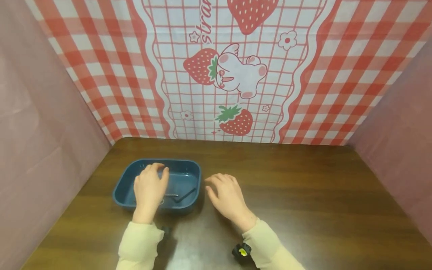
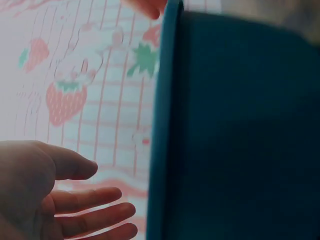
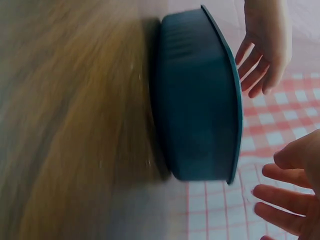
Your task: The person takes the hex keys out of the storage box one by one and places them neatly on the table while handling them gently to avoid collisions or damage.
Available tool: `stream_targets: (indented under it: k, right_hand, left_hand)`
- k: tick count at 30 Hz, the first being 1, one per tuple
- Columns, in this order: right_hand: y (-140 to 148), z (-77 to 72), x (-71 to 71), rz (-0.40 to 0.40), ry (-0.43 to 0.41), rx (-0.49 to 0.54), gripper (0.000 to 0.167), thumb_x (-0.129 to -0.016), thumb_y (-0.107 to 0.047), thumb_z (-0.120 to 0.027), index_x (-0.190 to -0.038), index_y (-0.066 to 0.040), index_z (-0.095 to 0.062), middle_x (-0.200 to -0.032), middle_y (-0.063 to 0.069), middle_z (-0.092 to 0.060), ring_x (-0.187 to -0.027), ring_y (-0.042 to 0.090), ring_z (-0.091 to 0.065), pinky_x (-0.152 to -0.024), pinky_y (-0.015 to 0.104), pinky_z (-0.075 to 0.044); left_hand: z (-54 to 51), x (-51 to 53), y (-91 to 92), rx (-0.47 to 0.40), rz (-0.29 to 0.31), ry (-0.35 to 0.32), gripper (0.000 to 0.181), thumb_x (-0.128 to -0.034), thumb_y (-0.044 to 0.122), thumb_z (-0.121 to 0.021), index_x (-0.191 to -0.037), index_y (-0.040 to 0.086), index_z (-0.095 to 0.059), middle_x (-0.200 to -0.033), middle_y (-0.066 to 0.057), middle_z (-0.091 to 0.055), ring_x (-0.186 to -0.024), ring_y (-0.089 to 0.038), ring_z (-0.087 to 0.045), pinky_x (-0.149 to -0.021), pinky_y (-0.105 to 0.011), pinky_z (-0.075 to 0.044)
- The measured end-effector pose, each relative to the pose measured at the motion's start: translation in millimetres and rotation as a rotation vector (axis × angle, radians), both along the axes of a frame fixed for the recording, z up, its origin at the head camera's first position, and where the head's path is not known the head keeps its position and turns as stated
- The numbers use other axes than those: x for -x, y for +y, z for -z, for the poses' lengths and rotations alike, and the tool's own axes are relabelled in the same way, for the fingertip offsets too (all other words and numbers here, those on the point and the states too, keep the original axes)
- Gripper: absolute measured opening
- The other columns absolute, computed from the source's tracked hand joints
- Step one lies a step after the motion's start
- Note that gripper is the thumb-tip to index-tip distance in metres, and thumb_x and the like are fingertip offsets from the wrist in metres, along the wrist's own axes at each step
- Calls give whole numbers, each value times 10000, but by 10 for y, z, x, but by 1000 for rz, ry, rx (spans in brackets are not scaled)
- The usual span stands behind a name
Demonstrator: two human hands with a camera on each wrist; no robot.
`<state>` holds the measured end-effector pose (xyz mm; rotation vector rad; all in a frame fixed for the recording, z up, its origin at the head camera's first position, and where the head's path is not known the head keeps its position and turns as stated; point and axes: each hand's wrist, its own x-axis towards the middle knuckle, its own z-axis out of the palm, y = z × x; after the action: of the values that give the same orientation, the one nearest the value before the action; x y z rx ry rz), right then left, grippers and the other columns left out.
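The head camera looks forward and down from above the left hand (image 1: 149, 187) and right hand (image 1: 227, 195), far enough back to take in the blue tray (image 1: 183, 182), the tabletop (image 1: 303, 187) and the checked cloth (image 1: 135, 75) behind. The left wrist camera sits so near the tray that its wall fills the picture's right half. The right wrist camera looks low across the tabletop at the tray's outer side. Both wrist views lie sideways, tipped opposite ways to my eye, and share the tray, the cloth and parts of both hands.
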<state>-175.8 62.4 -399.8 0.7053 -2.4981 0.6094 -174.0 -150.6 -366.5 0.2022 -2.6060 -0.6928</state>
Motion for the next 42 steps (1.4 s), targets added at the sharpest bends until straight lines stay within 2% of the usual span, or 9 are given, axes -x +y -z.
stream_targets:
  k: [4, 10, 15, 21, 27, 29, 32, 35, 42]
  right_hand:
    - [-126, -15, 47, -21, 16, 7, 153, -816, -204, -627, -958, -171, -672, -972, -32, -640, -958, 174, -578, -871, 373, -412]
    - [-336, -40, 87, -74, 27, -82, 129, -797, -200, -641, -921, -196, -678, -938, -68, -645, -943, 132, -590, -882, 339, -407]
    - [-508, -65, 135, -98, -20, -239, 133, -809, -254, -631, -927, -239, -689, -911, -105, -657, -876, 107, -610, -892, 342, -395]
    - [-696, -68, 168, -99, -113, -443, 147, -787, -275, -636, -918, -281, -701, -916, -126, -667, -850, 97, -614, -976, 423, -340]
    - [-821, -139, 235, -99, -236, -573, 83, -734, -244, -679, -807, -272, -709, -824, -103, -684, -779, 108, -623, -964, 438, -339]
    - [-862, -147, 257, -89, -265, -605, 44, -717, -220, -685, -729, -262, -693, -771, -92, -682, -743, 108, -618, -938, 417, -348]
    - [-921, -141, 301, -69, -295, -645, 68, -712, -206, -686, -660, -240, -659, -738, -77, -675, -716, 110, -610, -901, 389, -354]
    - [-969, -121, 345, -55, -316, -672, 57, -714, -198, -687, -674, -220, -653, -763, -59, -676, -720, 121, -608, -876, 380, -360]
    - [-1011, -67, 407, -65, -317, -731, 54, -734, -167, -668, -740, -219, -658, -852, -31, -688, -776, 137, -621, -907, 398, -364]
  left_hand:
    - [-23, 28, -179, -16, -51, 25, 297, -882, 276, -527, -1012, 36, -643, -994, -170, -646, -917, -359, -580, -795, -499, -397]
    - [14, -15, -456, -33, -147, -35, 311, -882, 251, -508, -1044, 13, -625, -1046, -238, -606, -948, -441, -544, -780, -534, -378]
    - [63, -19, -585, -57, -181, -103, 385, -876, 246, -492, -1132, -34, -556, -1152, -299, -519, -1020, -488, -466, -815, -565, -342]
    - [171, -19, -704, -84, -210, -222, 509, -868, 258, -473, -1247, -78, -425, -1249, -331, -409, -1095, -510, -379, -862, -593, -294]
    - [243, 13, -753, -100, -216, -284, 543, -873, 238, -434, -1312, -66, -333, -1252, -351, -381, -1076, -532, -394, -845, -606, -331]
    - [267, 16, -764, -92, -231, -285, 533, -876, 233, -425, -1318, -48, -328, -1233, -351, -397, -1056, -531, -413, -814, -606, -352]
    - [300, 14, -774, -73, -256, -277, 504, -878, 222, -411, -1316, -16, -333, -1200, -343, -426, -1032, -524, -434, -770, -600, -365]
    - [321, 14, -778, -56, -266, -257, 484, -875, 213, -412, -1302, -5, -345, -1166, -341, -448, -1010, -524, -445, -749, -596, -364]
    - [338, 21, -754, -47, -261, -274, 487, -874, 220, -410, -1307, 10, -335, -1147, -344, -449, -996, -522, -448, -737, -594, -366]
